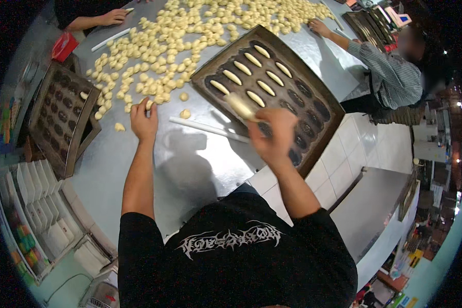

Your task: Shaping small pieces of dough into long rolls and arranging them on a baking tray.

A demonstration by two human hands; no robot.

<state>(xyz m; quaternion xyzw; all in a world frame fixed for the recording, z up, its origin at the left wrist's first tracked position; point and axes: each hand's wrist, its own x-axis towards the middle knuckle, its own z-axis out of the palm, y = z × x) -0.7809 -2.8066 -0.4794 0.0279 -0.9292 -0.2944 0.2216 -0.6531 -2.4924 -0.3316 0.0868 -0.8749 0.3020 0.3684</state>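
Note:
My right hand [276,132] is over the dark baking tray [321,146], blurred by motion. Its fingers are closed on the end of a pale, elongated dough piece [239,106], which is smeared too. Slim rolled dough pieces [256,98] lie in several of the tray's oval hollows; others are bare. At the near edge of the heap of dough balls [159,56], my left hand [145,123] pinches a small dough ball [149,104] at its fingertips. Between my hands a white rod [205,127] lies on the metal table, its right end hidden behind my right hand.
Two loose dough balls [185,113] sit by my left hand. Another moulded tray [61,105] stands at the left, near a red container [64,46]. Across the table are a co-worker's hand [113,17] and, at right, another co-worker's hand [319,27]. White tiled floor [344,138] shows beyond my tray.

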